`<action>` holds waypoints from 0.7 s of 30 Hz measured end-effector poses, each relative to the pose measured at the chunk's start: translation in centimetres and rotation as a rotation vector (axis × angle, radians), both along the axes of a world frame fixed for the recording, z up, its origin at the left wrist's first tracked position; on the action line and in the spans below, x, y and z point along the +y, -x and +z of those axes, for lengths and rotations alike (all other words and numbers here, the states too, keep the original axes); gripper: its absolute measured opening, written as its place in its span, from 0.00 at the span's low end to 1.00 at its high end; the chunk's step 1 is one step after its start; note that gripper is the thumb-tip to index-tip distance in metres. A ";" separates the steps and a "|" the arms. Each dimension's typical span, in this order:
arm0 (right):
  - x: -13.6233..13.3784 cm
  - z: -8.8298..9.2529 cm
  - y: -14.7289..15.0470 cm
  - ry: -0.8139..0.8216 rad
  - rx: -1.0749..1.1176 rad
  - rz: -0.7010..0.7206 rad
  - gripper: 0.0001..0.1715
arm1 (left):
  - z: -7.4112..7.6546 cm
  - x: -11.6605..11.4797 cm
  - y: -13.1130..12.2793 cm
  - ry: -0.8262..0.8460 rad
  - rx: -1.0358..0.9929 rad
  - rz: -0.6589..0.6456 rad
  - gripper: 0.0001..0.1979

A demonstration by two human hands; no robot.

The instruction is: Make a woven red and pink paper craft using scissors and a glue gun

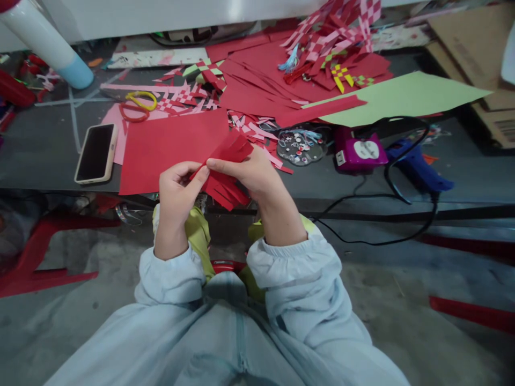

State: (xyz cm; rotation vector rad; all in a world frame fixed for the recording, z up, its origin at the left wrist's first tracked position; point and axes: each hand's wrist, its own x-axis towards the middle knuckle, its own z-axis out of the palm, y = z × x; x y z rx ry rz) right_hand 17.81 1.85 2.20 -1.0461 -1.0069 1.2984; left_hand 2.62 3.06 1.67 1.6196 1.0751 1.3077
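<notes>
From here, the slim fan of red paper strips (227, 192) slants rightward over the dark tabletop's (48, 155) near edge, left end pinched in the left hand's (179, 185) grip; the right hand (255, 171), pinching too, sits nearer the splayed strips.

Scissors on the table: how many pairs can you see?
1: the scissors lie beyond the phone, beside the checkered scraps. Others may be hidden under the clutter.
</notes>
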 end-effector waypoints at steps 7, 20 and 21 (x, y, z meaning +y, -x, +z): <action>-0.2 0.6 -0.5 -0.064 -0.107 -0.036 0.18 | -0.2 0.0 0.0 -0.047 0.012 -0.002 0.06; -0.3 1.0 -1.8 -0.121 -0.188 -0.115 0.22 | -0.2 -0.1 0.0 -0.025 -0.005 0.012 0.04; -0.3 1.1 -1.9 -0.120 -0.195 -0.124 0.22 | -0.2 -0.1 0.0 -0.024 -0.010 0.014 0.05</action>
